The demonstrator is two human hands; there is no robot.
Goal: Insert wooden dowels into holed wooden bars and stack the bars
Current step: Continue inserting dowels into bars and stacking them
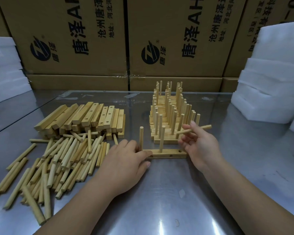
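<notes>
Left hand (pixel 126 161), right hand (pixel 202 146), bar (pixel 170 152) between

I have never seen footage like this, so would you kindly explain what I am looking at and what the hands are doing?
There is no machine here: a person works with bare hands, and the single picture comes from a camera worn on their head, looking forward and down. The left hand holds the left end of a holed wooden bar lying on the metal table; two dowels stand upright in it, and a hole near its right end looks empty. The right hand pinches another dowel, roughly level, above that end. To the left lie a heap of loose dowels and a pile of bare bars; behind stands a stack of finished bars with dowels sticking up. Cardboard boxes and white foam blocks stand around.
</notes>
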